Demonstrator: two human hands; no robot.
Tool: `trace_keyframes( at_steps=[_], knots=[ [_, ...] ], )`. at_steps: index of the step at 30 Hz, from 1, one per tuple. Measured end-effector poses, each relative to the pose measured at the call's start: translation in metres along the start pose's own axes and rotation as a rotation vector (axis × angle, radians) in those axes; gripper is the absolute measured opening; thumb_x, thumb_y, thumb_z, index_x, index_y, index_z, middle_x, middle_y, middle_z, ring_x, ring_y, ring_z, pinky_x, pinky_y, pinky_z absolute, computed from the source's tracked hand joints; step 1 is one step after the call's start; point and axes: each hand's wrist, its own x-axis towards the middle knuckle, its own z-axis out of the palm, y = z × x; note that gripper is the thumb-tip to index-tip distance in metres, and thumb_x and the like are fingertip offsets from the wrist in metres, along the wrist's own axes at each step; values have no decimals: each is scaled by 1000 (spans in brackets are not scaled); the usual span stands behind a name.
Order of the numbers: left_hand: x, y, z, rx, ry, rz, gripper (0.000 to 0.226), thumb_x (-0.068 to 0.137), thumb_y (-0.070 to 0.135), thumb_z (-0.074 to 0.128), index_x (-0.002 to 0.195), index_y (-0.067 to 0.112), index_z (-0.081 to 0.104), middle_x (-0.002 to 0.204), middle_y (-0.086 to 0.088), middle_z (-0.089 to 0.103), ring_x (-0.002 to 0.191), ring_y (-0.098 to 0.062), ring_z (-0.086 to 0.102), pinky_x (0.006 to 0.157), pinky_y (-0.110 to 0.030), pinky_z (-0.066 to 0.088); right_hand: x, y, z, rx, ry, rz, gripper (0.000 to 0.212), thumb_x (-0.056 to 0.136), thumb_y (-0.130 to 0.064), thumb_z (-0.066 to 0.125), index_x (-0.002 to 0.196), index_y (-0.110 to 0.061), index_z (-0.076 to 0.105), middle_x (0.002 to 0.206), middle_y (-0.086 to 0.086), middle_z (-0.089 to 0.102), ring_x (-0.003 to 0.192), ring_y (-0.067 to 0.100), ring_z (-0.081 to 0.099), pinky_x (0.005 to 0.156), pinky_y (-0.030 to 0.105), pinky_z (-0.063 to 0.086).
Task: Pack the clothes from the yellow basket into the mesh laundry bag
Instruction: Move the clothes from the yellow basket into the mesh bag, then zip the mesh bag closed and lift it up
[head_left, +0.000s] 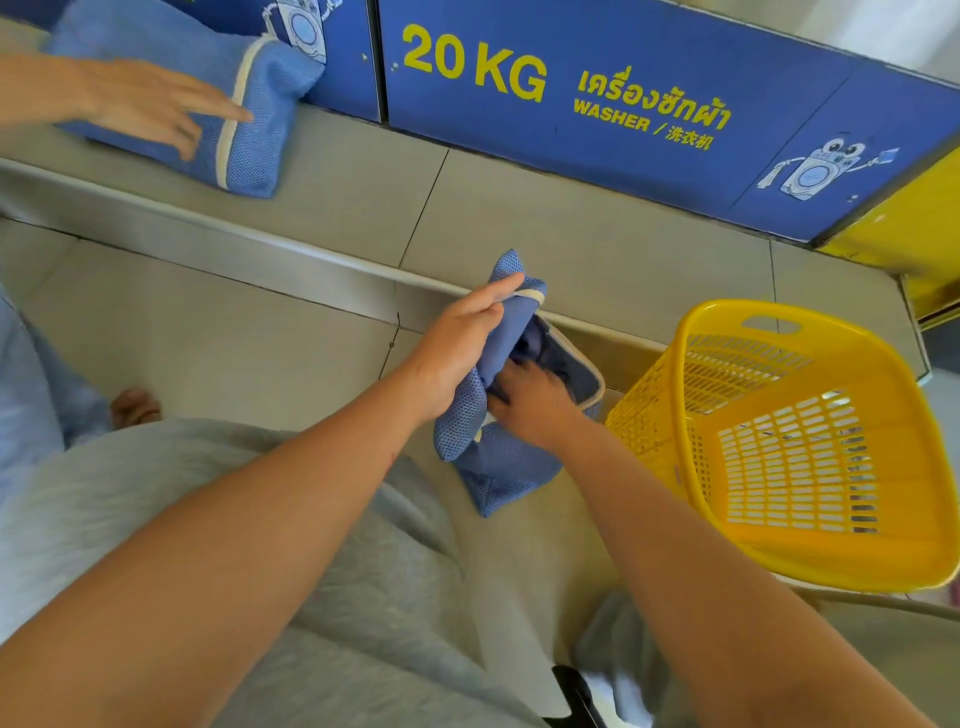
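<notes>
A blue mesh laundry bag (498, 467) with a cream zip edge hangs over the floor in the middle of the view. My left hand (457, 348) grips its upper rim and holds the mouth apart. My right hand (530, 400) is pushed into the opening, closed on a dark navy garment (550, 353) that sits inside the bag. The yellow basket (810, 551) stands tipped at the right; I see no clothes in it.
A second, stuffed blue mesh bag (260, 114) lies on the raised tiled step at upper left, with another person's hand (150, 104) on it. A blue "20 KG WASHER" panel (571, 93) runs along the back. A bare foot (135, 408) is at the left.
</notes>
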Motion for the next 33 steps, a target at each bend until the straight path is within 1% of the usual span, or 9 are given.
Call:
trace_keyframes(
  at_steps=[3, 6, 8, 11, 14, 20, 25, 29, 33],
  knots=[
    [-5, -5, 3, 39, -71, -2, 41, 102, 13, 33, 133, 32, 54, 143, 15, 46, 127, 3, 37, 89, -10, 35, 12, -2, 14, -194, -320, 106, 46, 103, -40, 30, 143, -20, 38, 152, 3, 36, 138, 29, 32, 111, 53, 27],
    [-1, -4, -6, 23, -51, 9, 41, 102, 13, 34, 131, 32, 56, 142, 16, 47, 130, 3, 37, 105, -18, 32, 29, 3, 12, -191, -390, 108, 53, 101, -47, 29, 151, -29, 22, 161, -6, 15, 147, 26, 18, 114, 55, 22],
    [5, -2, -12, 16, -9, 9, 41, 102, 13, 33, 131, 32, 55, 146, 13, 45, 135, 0, 34, 111, -24, 27, 34, 7, 7, -104, -306, 75, 56, 99, -49, 34, 151, -31, 21, 160, -5, 20, 143, 28, 27, 109, 55, 29],
    [10, 0, -13, 12, 50, 11, 43, 102, 13, 32, 134, 30, 52, 148, 9, 42, 137, -3, 32, 114, -27, 24, 20, 7, 1, 82, -140, -24, 44, 95, -36, 47, 136, -21, 44, 137, 6, 51, 121, 33, 50, 89, 45, 45],
    [9, -1, -9, 32, 61, 9, 44, 102, 11, 30, 137, 28, 50, 148, 9, 41, 138, -3, 31, 115, -26, 24, -6, 6, -9, 26, -42, -94, 41, 88, -40, 49, 128, -32, 51, 130, -3, 56, 118, 25, 53, 83, 44, 51],
    [4, -3, -10, 33, 108, 30, 45, 101, 9, 30, 137, 27, 50, 147, 9, 44, 136, -4, 35, 116, -28, 25, -15, 12, -49, 43, 443, 143, 25, 94, -22, 50, 117, -17, 57, 107, 10, 67, 98, 33, 61, 75, 41, 51],
    [-4, -7, -9, 114, 25, 70, 45, 101, 8, 32, 136, 27, 51, 146, 11, 45, 135, -1, 36, 114, -23, 26, 27, 21, -57, 175, 254, 240, 46, 99, -25, 46, 143, -22, 36, 137, 12, 54, 119, 36, 54, 88, 44, 47],
    [-5, -11, -12, 193, -22, 112, 45, 100, 7, 33, 138, 26, 48, 143, 11, 47, 131, 1, 39, 109, -18, 27, 53, 33, -55, 106, 131, 238, 29, 98, -19, 40, 125, -19, 51, 116, 17, 64, 101, 41, 59, 74, 41, 46],
    [-9, -21, -18, 553, -65, 179, 47, 96, 28, 40, 135, 55, 39, 86, 19, 59, 80, -4, 52, 78, -27, 46, 60, 44, -58, 204, 158, 248, 22, 95, -13, 42, 112, -13, 56, 97, 18, 64, 89, 37, 59, 66, 35, 39]
  ],
)
